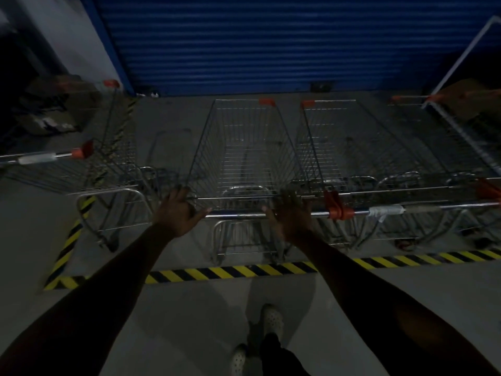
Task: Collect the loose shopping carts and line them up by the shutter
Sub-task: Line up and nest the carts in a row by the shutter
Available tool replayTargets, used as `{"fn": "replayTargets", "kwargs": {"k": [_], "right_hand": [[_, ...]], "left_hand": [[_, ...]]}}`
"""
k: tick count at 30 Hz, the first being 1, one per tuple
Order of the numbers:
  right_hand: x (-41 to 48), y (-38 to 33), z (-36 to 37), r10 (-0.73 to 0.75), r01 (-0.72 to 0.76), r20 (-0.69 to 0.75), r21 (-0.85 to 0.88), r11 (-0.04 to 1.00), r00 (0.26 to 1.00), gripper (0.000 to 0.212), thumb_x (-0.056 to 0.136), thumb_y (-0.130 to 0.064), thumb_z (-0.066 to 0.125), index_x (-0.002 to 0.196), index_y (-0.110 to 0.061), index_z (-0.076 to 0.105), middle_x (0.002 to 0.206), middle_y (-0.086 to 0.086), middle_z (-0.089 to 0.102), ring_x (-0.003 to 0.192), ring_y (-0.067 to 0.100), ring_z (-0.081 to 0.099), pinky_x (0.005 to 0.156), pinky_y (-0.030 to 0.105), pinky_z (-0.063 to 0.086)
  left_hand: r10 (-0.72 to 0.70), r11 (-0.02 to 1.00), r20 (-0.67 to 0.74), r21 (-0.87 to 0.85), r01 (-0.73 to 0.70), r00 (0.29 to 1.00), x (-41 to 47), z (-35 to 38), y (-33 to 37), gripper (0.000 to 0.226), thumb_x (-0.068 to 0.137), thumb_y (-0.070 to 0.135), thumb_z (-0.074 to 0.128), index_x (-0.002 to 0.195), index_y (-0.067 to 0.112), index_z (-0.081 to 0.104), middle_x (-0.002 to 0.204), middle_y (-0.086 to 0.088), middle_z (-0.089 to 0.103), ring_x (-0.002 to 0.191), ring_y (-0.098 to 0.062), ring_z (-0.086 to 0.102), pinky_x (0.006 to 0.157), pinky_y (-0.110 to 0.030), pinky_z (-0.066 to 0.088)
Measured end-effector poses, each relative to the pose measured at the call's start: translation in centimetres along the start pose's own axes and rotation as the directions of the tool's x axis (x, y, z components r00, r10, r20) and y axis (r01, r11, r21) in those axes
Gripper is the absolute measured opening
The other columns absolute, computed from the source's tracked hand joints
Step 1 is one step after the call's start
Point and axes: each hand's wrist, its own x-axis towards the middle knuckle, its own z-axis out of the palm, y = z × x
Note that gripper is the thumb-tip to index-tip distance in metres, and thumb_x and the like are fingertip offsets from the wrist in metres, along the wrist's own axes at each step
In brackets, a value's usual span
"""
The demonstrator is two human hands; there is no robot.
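Observation:
A wire shopping cart (244, 147) with orange corner caps stands in front of me, nose toward the blue roller shutter (257, 42). My left hand (177, 211) lies over the left end of its metal handle bar (235, 214), fingers spread and thumb out. At the bar's right end my right hand (290, 214) rests the same way, not curled around it. A second cart (366, 147) stands right beside it, and a third cart (444, 137) is further right. Another cart (108, 158) stands turned sideways at the left.
Yellow-black floor tape (244, 271) marks the bay in front of the shutter and runs up the left side. Cardboard boxes (54, 109) sit at the far left, a white rail (461, 63) at the far right. My feet (271, 321) stand behind the tape.

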Motion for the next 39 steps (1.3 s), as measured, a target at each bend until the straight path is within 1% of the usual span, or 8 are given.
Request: {"fn": "replayTargets", "kwargs": {"k": [8,13,17,20,22,26,34,39], "right_hand": [[0.0,-0.6,0.6,0.058,-0.058,-0.022,-0.018,0.998,0.998,0.071,0.093,-0.063,0.020,0.127,-0.020,0.066,0.141,0.016,0.056,0.130,0.039,0.051,0.103,0.063,0.038],[1.1,-1.4,0.1,0.112,-0.111,0.118,-0.019,0.994,0.987,0.078,0.089,-0.064,0.008,0.148,-0.026,0.042,0.162,0.012,0.026,0.149,0.035,0.022,0.116,0.060,0.017],[3.9,-2.9,-0.2,0.019,-0.045,0.211,0.121,0.992,0.977,0.043,0.101,-0.036,0.042,0.137,-0.016,0.054,0.148,0.016,0.045,0.138,0.038,0.039,0.114,0.052,0.032],[6.1,-5.1,-0.3,-0.091,0.036,0.269,0.202,0.979,0.959,0.047,0.098,-0.029,0.049,0.143,-0.012,0.048,0.148,0.017,0.044,0.136,0.037,0.042,0.112,0.044,0.037],[7.2,-6.7,-0.5,-0.166,0.113,0.241,0.217,0.970,0.956,0.056,0.092,-0.036,0.052,0.145,-0.017,0.048,0.153,0.012,0.041,0.139,0.033,0.040,0.111,0.040,0.038],[10.1,-10.2,-1.1,-0.249,0.196,0.206,0.246,0.949,0.946,0.060,0.093,-0.034,0.056,0.149,-0.020,0.041,0.163,0.009,0.026,0.146,0.030,0.029,0.114,0.041,0.034],[12.8,-19.1,-2.0,-0.418,0.367,0.161,0.274,0.889,0.894,0.058,0.093,-0.031,0.059,0.146,-0.012,0.043,0.155,0.015,0.035,0.137,0.036,0.036,0.106,0.042,0.041],[13.7,-25.3,-2.1,-0.487,0.434,0.138,0.294,0.852,0.862,0.059,0.090,-0.029,0.060,0.146,-0.014,0.044,0.150,0.013,0.041,0.133,0.036,0.040,0.104,0.043,0.043]], "left_hand": [[-0.072,0.997,0.054,-0.027,0.073,0.996,-0.3,-1.6,1.1,0.119,0.070,0.091,-0.014,0.079,0.019,0.081,0.156,-0.015,0.037,0.146,-0.036,0.024,0.118,-0.043,0.015],[-0.038,0.999,0.074,-0.031,0.040,0.997,0.5,-1.4,0.8,0.120,0.071,0.090,-0.015,0.079,0.019,0.082,0.142,-0.010,0.053,0.139,-0.034,0.033,0.116,-0.042,0.020],[0.038,0.997,0.094,-0.074,-0.031,0.995,1.7,-0.2,-0.8,0.095,0.092,0.078,0.012,0.068,0.011,0.076,0.108,-0.016,0.070,0.117,-0.041,0.056,0.099,-0.053,0.043],[-0.030,0.979,0.198,-0.191,0.068,0.980,2.3,-1.4,-1.5,0.059,0.090,0.057,0.040,0.072,0.008,0.069,0.095,-0.017,0.069,0.102,-0.040,0.063,0.086,-0.049,0.052],[-0.063,0.960,0.239,-0.251,0.125,0.969,2.6,-3.4,-2.0,0.060,0.078,0.062,0.052,0.082,0.004,0.067,0.097,-0.021,0.066,0.098,-0.040,0.063,0.082,-0.046,0.054],[-0.101,0.978,0.064,-0.179,0.111,0.993,1.9,-5.0,-4.8,0.039,0.078,0.049,0.049,0.069,0.014,0.063,0.093,-0.016,0.067,0.094,-0.035,0.061,0.069,-0.036,0.055],[-0.329,0.943,-0.052,-0.064,0.325,0.943,-4.6,-6.4,-14.3,0.051,0.088,0.052,0.041,0.070,0.013,0.067,0.123,-0.022,0.064,0.117,-0.043,0.058,0.083,-0.049,0.054],[-0.479,0.875,-0.017,-0.090,0.475,0.878,-9.0,-6.9,-19.7,0.031,0.094,0.038,0.062,0.080,0.012,0.070,0.134,-0.020,0.058,0.129,-0.040,0.046,0.090,-0.047,0.049]]}}
